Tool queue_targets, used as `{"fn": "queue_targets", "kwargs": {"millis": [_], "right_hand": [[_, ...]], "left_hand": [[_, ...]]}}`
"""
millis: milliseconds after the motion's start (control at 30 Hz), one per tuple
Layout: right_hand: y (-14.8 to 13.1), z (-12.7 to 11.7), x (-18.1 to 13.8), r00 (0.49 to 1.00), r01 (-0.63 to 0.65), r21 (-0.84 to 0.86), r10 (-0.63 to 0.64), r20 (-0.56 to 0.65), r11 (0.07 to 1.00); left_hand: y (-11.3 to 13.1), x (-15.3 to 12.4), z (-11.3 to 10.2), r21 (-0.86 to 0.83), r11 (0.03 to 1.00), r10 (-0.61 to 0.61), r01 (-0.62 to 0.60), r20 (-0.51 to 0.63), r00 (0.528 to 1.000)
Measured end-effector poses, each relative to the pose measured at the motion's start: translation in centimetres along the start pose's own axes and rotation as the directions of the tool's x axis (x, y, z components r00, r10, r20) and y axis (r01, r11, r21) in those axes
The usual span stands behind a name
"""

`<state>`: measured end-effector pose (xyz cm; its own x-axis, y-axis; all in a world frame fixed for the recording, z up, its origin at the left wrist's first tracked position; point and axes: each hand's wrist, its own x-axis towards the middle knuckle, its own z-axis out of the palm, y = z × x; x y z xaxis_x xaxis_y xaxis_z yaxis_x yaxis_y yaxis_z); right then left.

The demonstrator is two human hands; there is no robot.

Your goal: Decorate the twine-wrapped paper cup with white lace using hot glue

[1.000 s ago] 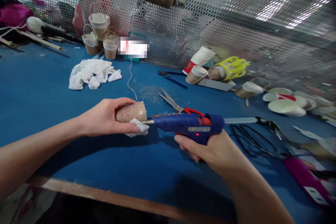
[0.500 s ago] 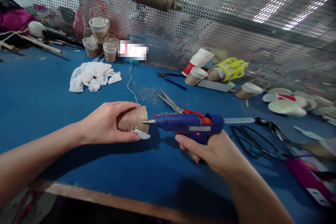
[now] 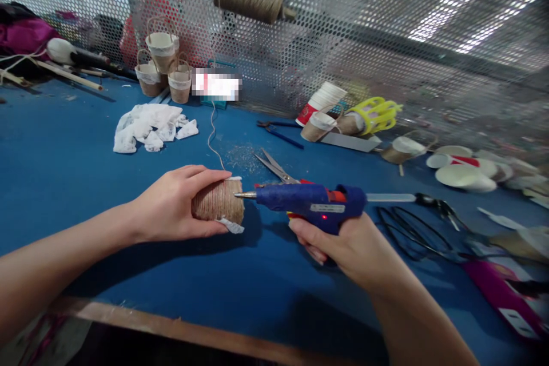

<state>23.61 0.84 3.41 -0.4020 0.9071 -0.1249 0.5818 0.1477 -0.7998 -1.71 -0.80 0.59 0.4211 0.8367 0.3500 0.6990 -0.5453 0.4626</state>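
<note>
My left hand [image 3: 175, 206] is wrapped round a twine-wound cup [image 3: 218, 201] lying on its side, its rim end facing right. Bits of white fabric [image 3: 233, 225] show at that end. In my right hand [image 3: 338, 240] is a blue hot glue gun [image 3: 295, 199] with its red light on and a clear glue stick [image 3: 390, 198] out of the back. The metal nozzle reaches the twine near the rim; whether it touches I cannot tell. A strand of twine [image 3: 211, 137] runs from the cup toward the back. Behind the gun lie scissors [image 3: 278, 170], their handles partly hidden.
White fabric pieces [image 3: 150, 123] lie at the left. Small twine baskets [image 3: 179, 87] are stacked behind them. Pliers [image 3: 281, 132], paper cups [image 3: 321, 102] and a yellow plastic piece [image 3: 376, 115] stand back right. A black cable [image 3: 412, 234] and a purple power strip [image 3: 500, 297] lie right.
The glue gun's nozzle has moved slightly up relative to the cup's rim. The cup is turned a little in my left hand, and more white fabric shows at its top edge.
</note>
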Motion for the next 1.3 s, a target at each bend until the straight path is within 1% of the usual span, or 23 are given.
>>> {"fn": "queue_targets", "kwargs": {"millis": [100,200,300,400,500,567,700,800,867,967,1100,1200,1300], "right_hand": [[-0.3,0.0,-0.1,1.0,-0.023,-0.011,0.023,0.019,1.0],[-0.1,-0.1,-0.2,0.999,-0.028,-0.034,0.029,0.036,0.999],[0.3,-0.1,-0.3,0.999,-0.02,-0.04,0.022,0.028,0.999],[0.4,-0.1,-0.2,1.0,-0.016,-0.031,0.016,0.007,0.999],[0.2,-0.1,-0.1,1.0,0.023,-0.016,-0.024,-0.019,1.0],[0.2,-0.1,0.0,0.998,0.051,-0.005,-0.051,-0.032,0.999],[0.3,0.0,0.1,0.997,0.044,0.015,-0.043,-0.063,0.999],[0.2,0.0,0.0,0.996,0.028,0.008,-0.027,-0.084,1.0],[0.0,0.0,-0.2,0.996,0.014,0.006,-0.013,-0.091,1.0],[-0.2,0.0,-0.4,0.996,-0.011,0.014,0.012,-0.093,1.0],[0.5,0.0,-0.4,0.999,-0.024,0.026,0.025,-0.037,0.999],[1.1,0.0,-0.2,0.999,-0.036,0.011,0.037,-0.038,0.999],[1.1,-0.1,-0.2,0.999,-0.019,0.02,0.02,-0.033,1.0]], "left_hand": [[-0.1,0.2,-0.1,-0.11,0.989,-0.094,0.096,0.023,0.995],[-0.1,0.3,-0.4,-0.242,0.952,-0.177,0.19,0.073,0.982],[0.0,0.4,-0.5,-0.321,0.914,-0.224,0.249,0.112,0.968],[0.0,0.4,-0.5,-0.287,0.93,-0.211,0.229,0.093,0.973],[0.0,0.3,-0.3,-0.154,0.978,-0.136,0.141,0.039,0.99],[0.1,0.1,-0.1,-0.089,0.993,-0.081,0.083,0.021,0.996],[0.1,-0.2,0.1,-0.036,0.999,-0.02,0.02,0.002,1.0],[0.1,-0.2,0.1,-0.022,1.0,-0.005,0.005,-0.005,1.0],[0.1,-0.1,-0.1,-0.044,0.999,-0.032,0.032,0.003,0.999],[0.1,0.1,-0.4,-0.142,0.983,-0.115,0.119,0.038,0.993],[0.0,0.3,-0.6,-0.289,0.931,-0.206,0.225,0.095,0.974],[0.0,0.4,-0.7,-0.354,0.897,-0.23,0.264,0.134,0.964],[0.0,0.4,-0.8,-0.374,0.881,-0.251,0.288,0.147,0.957]]}}
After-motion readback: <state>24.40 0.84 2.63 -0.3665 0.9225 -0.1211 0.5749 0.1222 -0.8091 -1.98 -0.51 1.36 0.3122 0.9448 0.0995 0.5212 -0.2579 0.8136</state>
